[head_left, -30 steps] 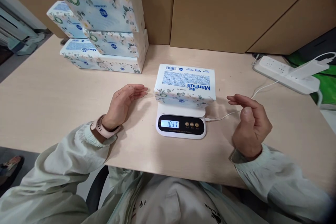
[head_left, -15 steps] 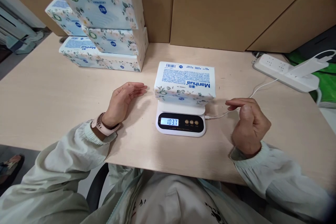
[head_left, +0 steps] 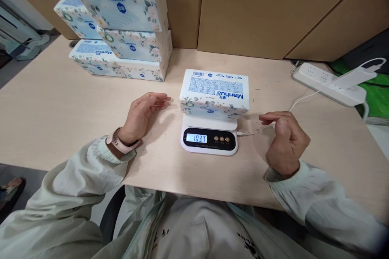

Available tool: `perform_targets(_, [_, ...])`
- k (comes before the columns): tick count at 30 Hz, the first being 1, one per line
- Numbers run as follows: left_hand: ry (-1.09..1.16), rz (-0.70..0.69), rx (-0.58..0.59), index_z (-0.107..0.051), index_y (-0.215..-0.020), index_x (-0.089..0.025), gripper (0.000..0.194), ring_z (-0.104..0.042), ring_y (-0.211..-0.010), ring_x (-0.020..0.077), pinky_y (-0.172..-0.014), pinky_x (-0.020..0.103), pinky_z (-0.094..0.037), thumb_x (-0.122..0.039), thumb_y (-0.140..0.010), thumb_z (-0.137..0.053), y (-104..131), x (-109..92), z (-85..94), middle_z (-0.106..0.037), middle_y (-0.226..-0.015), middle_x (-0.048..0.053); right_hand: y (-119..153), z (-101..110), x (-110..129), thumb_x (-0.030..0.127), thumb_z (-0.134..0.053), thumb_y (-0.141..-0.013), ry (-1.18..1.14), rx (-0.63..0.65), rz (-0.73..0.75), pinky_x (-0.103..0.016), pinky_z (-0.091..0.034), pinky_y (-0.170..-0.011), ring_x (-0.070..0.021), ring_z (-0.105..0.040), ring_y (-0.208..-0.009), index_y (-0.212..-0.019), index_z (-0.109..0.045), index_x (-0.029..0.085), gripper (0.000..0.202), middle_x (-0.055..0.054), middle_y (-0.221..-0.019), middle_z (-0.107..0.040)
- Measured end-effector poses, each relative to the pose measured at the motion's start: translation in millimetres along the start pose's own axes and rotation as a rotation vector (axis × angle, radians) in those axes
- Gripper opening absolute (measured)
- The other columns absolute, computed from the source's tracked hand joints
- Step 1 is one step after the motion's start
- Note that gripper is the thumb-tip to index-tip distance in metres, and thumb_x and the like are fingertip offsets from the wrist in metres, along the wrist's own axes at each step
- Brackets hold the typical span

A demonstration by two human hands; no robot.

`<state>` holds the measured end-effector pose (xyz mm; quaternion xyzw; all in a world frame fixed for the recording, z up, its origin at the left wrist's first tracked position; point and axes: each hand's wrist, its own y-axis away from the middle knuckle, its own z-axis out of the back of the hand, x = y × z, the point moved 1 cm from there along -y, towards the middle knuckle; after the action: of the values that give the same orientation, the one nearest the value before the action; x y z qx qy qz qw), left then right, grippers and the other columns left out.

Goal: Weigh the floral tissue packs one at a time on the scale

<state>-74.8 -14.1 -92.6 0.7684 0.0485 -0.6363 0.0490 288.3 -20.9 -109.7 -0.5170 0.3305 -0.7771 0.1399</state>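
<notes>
Manhua pack is on the scale, mid-table, covering the back of the platform with the front strip bare.

Status, my read: placement done, scale powered and showing a number, so this pack looks weighed. Open item: it's not off the platform. Stack at far left, well apart from the scale, holds at least four matching packs; bottom row hard to count. Nothing visible marks any of those as done or pending.

Left hand: beside the pack, apart from it, fingers extended and loosely together, holding nothing. Right hand: other side, also clear of pack and scale, fingers loosely curled, narrow gap to the thumb, nothing visible in it.

Text: display reads 103.7, far as I can make out; unit not legible. Three gold buttons beside it, markings too small. Pack top says "Manhua" in blue, Chinese characters next to it, block of fine print unreadable, barcode at the far left corner. "Manhua" also readable on a lower pack in the stack; blue badges on the fronts, lettering too small.

Scale has a white cable plugged in at its right side.
</notes>
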Motion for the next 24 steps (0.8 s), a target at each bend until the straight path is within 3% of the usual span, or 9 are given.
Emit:
perform_targets(11, [-0.038, -0.028, -0.015, -0.087, -0.098, -0.018, 0.031, -0.077, -0.103, 0.0248, -0.098, 0.037, -0.062, -0.047, -0.088, -0.081, -3, 4, 3.8, -0.083, -0.105, 0.01, 1, 1, 3, 0.042, -0.056, -0.11, 0.013, 0.02, -0.061, -0.044, -0.056, -0.072, -0.0249, -0.07, -0.081, -0.098, -0.084, 0.032, 0.032, -0.007, -0.092, -0.077])
perform_targets(15, [-0.146, -0.121, -0.043, -0.087, -0.1, -0.019, 0.034, -0.076, -0.114, 0.0289, -0.109, 0.043, -0.059, -0.05, -0.088, -0.083, -1, 2, 2.7, -0.083, -0.115, 0.011, -2, 0, 7, 0.049, -0.056, -0.11, 0.018, 0.057, -0.114, -0.047, -0.061, -0.083, -0.0259, -0.073, -0.089, -0.102, -0.084, 0.031, 0.034, -0.008, -0.1, -0.079])
perform_targets(18, [-0.229, -0.207, 0.013, -0.087, -0.115, -0.02, 0.04, -0.071, -0.133, 0.0325, -0.122, 0.049, -0.052, -0.053, -0.093, -0.084, 5, -4, -9.1, -0.081, -0.132, 0.012, -6, -5, 10, 0.058, -0.06, -0.107, -0.025, 0.215, -0.252, -0.058, -0.059, -0.11, -0.0295, -0.075, -0.118, -0.13, -0.079, 0.033, 0.039, -0.008, -0.134, -0.079])
perform_targets(20, [-0.236, -0.238, 0.148, -0.082, -0.133, -0.022, 0.049, -0.066, -0.143, 0.034, -0.126, 0.052, -0.05, -0.054, -0.096, -0.083, 9, -7, -21.6, -0.073, -0.148, 0.012, -8, -11, 14, 0.062, -0.063, -0.104, -0.091, 0.375, -0.329, -0.065, -0.048, -0.127, -0.0328, -0.065, -0.145, -0.153, -0.065, 0.037, 0.055, -0.006, -0.16, -0.066])
perform_targets(22, [-0.198, -0.255, 0.293, -0.075, -0.147, -0.025, 0.057, -0.06, -0.151, 0.0346, -0.127, 0.054, -0.051, -0.055, -0.098, -0.082, 13, -9, -33.5, -0.064, -0.162, 0.01, -10, -18, 20, 0.065, -0.064, -0.103, -0.15, 0.509, -0.345, -0.068, -0.038, -0.135, -0.0345, -0.051, -0.16, -0.166, -0.05, 0.042, 0.069, -0.002, -0.172, -0.054])
perform_targets(24, [-0.174, -0.289, 0.355, -0.07, -0.153, -0.027, 0.061, -0.054, -0.157, 0.0347, -0.129, 0.053, -0.049, -0.055, -0.099, -0.081, 15, -11, -40.6, -0.058, -0.167, 0.009, -13, -24, 28, 0.065, -0.064, -0.103, -0.175, 0.586, -0.319, -0.07, -0.033, -0.138, -0.0358, -0.043, -0.166, -0.172, -0.038, 0.045, 0.076, 0.0, -0.177, -0.047])
